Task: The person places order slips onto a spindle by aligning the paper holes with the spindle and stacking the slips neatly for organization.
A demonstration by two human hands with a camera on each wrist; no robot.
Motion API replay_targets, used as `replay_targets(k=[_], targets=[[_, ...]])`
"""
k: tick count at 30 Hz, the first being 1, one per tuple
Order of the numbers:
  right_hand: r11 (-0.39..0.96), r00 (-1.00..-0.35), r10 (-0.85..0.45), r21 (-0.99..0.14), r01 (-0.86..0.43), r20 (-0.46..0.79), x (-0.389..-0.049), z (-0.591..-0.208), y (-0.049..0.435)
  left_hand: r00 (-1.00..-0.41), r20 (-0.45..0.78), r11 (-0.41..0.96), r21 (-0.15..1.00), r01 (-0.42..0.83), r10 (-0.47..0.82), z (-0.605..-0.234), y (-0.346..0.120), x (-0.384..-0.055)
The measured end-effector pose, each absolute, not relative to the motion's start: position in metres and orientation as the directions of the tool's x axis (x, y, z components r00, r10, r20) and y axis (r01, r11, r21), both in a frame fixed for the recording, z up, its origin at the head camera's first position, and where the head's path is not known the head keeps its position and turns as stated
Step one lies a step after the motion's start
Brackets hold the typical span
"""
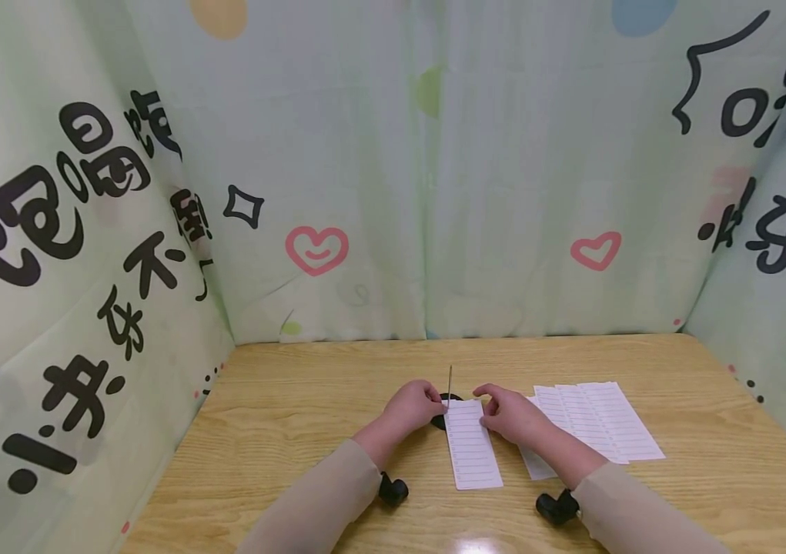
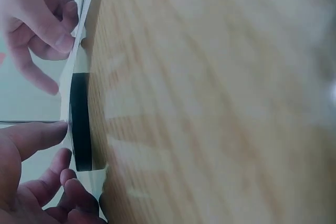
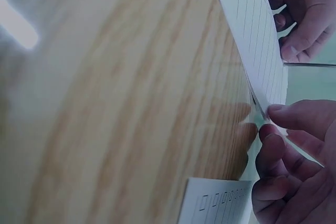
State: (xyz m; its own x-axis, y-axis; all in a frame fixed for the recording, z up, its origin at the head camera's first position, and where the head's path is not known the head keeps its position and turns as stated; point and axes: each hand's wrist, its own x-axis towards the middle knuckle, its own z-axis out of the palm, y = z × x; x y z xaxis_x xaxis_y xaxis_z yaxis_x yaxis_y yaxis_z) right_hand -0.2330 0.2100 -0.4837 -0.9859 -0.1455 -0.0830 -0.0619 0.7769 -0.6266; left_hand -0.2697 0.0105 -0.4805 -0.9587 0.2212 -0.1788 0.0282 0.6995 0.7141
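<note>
A narrow white lined paper slip (image 1: 473,454) lies with its top end over the round black base (image 1: 438,422) of a bill spike, whose thin upright rod (image 1: 450,378) stands at the slip's upper left corner. My left hand (image 1: 415,404) pinches the slip at that corner, close beside the rod. At the upper right edge, my right hand (image 1: 509,415) holds the slip, thumb (image 3: 276,109) on top and curled fingers below. In the left wrist view the black base (image 2: 81,121) sits flat on the wood, under the slip.
Several similar lined slips (image 1: 607,423) lie overlapped on the right of the wooden table (image 1: 296,415), partly behind the right forearm. Black wrist straps with devices (image 1: 394,490) sit on both wrists. Printed curtains (image 1: 503,192) enclose the table's back and sides.
</note>
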Motion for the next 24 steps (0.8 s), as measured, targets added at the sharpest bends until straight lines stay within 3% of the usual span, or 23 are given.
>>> replay_targets(k=[8, 24], targets=[[0.771, -0.986, -0.134, -0.636, -0.042, -0.097, -0.228, -0.479, 0.214, -0.958, -0.168, 0.684, 0.729, 0.040, 0.234, -0.486, 0.003, -0.270], [0.756, -0.976, -0.210, -0.644, -0.122, -0.062, -0.216, -0.466, 0.260, -0.933, -0.165, 0.713, 0.690, 0.123, 0.321, -0.487, -0.005, -0.268]])
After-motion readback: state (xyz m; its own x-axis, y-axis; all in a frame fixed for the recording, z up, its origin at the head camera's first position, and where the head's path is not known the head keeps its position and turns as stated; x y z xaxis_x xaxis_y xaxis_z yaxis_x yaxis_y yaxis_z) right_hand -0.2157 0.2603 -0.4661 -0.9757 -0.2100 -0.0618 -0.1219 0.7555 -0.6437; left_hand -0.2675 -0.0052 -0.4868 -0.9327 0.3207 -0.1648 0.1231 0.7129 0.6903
